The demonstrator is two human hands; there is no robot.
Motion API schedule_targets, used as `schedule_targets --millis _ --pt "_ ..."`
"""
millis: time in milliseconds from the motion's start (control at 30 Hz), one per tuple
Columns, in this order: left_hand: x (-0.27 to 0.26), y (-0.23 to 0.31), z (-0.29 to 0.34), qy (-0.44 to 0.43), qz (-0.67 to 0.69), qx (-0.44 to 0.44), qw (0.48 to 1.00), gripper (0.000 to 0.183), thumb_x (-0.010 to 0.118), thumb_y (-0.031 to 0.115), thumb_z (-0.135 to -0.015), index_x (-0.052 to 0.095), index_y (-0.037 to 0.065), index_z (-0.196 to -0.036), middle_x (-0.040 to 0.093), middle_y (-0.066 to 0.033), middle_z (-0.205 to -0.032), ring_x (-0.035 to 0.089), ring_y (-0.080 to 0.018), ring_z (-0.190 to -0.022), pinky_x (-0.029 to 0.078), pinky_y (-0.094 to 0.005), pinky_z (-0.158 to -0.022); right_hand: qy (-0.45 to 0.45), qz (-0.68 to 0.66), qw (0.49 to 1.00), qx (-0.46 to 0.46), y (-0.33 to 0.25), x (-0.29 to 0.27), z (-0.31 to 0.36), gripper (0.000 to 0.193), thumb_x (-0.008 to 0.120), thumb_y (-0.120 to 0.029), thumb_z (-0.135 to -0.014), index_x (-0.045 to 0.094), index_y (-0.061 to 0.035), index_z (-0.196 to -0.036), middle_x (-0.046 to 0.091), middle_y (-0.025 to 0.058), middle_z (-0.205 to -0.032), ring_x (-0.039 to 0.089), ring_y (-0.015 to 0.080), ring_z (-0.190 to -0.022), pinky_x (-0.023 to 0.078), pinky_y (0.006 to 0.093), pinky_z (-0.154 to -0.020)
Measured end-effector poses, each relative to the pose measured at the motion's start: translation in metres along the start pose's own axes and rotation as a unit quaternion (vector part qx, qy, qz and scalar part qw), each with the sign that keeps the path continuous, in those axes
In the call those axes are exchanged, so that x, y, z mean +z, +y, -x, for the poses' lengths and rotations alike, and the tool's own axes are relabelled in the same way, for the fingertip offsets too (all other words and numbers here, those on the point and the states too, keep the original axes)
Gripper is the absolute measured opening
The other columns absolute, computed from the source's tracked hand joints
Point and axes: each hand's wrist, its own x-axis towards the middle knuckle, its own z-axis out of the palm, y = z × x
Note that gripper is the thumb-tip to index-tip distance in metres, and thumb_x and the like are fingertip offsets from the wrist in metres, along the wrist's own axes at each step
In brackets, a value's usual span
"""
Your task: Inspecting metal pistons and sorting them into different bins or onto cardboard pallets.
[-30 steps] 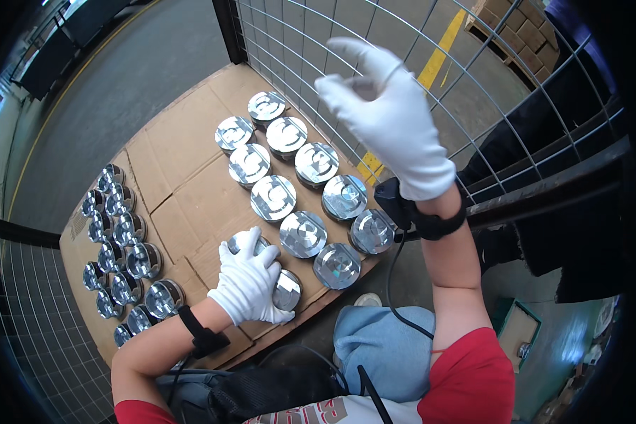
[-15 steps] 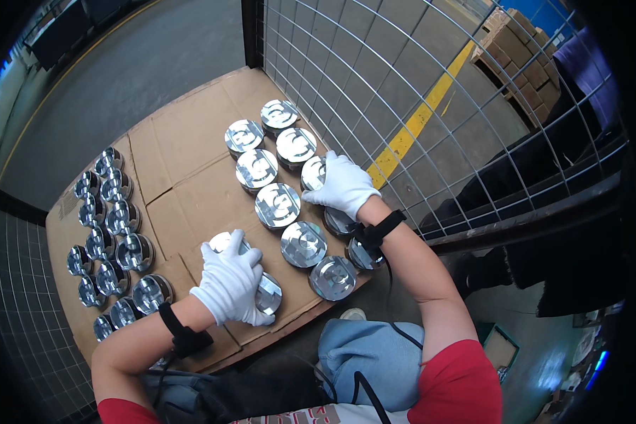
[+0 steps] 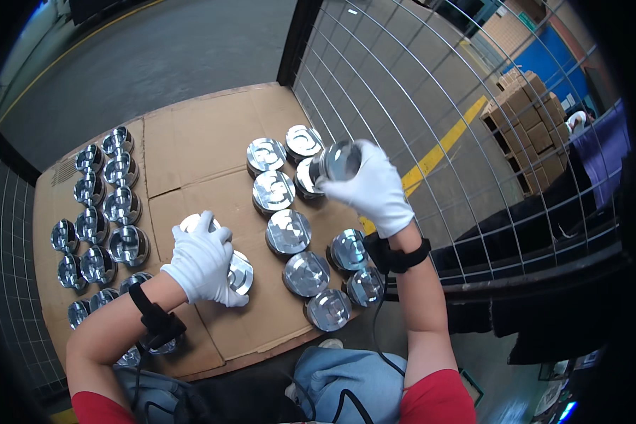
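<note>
Several silver engine pistons stand on a cardboard-covered surface [image 3: 205,152]. My right hand [image 3: 376,187], white-gloved, grips one piston [image 3: 340,162] by its side, raised and tilted above the right-hand group. Beneath it a standing piston [image 3: 306,180] is partly covered. At the middle, my left hand [image 3: 203,261], also gloved, curls around two pistons: the far piston [image 3: 194,222] lies partly under its fingers, and the near piston [image 3: 241,274] sits against the thumb side. Palm and glove hide much of both.
Pistons with their hollow undersides up [image 3: 122,205] fill the left side in rows; flat-crowned pistons [image 3: 288,232] stand at right. A wire mesh fence [image 3: 374,92] borders the right edge. Beyond it are stacked cartons [image 3: 526,120] and a person in dark trousers [image 3: 516,198].
My right hand has lifted a piston from the right-hand group and carried it upward. My left hand has slid leftward across the cardboard with its two pistons. The view has shifted somewhat.
</note>
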Motion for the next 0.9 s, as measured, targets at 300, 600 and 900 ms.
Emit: schedule_targets --millis 300,600,900 --pt "-0.003 -0.05 -0.034 0.063 0.049 -0.084 0.993 0.092 0.07 0.079 -0.049 0.074 0.002 -0.099 0.062 -0.0095 -0.115 0.042 -0.0397 -0.125 0.046 -0.0673 -0.078 0.022 -0.034 0.999 0.029 -0.025 0.069 -0.178 0.084 0.082 -0.049 -0.059 0.06 0.0038 -0.12 0.067 0.0242 -0.11 0.067 0.0348 -0.102 0.054 0.0414 -0.089" --pt "0.006 -0.059 -0.035 0.021 0.073 -0.089 0.993 0.102 0.063 0.086 -0.057 0.068 0.004 -0.118 0.054 -0.0114 -0.131 0.029 -0.0466 -0.139 0.039 -0.0769 -0.085 -0.003 0.005 0.989 0.146 -0.02 0.174 -0.257 0.082 0.085 -0.04 -0.057 0.057 -0.0013 -0.124 0.066 0.0225 -0.119 0.066 0.0345 -0.111 0.054 0.0395 -0.094" --pt "-0.004 -0.057 -0.041 -0.024 0.079 -0.08 0.993 0.098 0.067 0.079 -0.056 0.067 0.005 -0.119 0.052 -0.0119 -0.131 0.027 -0.0472 -0.14 0.037 -0.079 -0.088 -0.098 -0.021 0.995 -0.012 0.042 0.175 -0.27 0.078 0.078 -0.054 -0.071 0.06 -0.0016 -0.126 0.065 0.0216 -0.122 0.062 0.0365 -0.114 0.049 0.0399 -0.098"
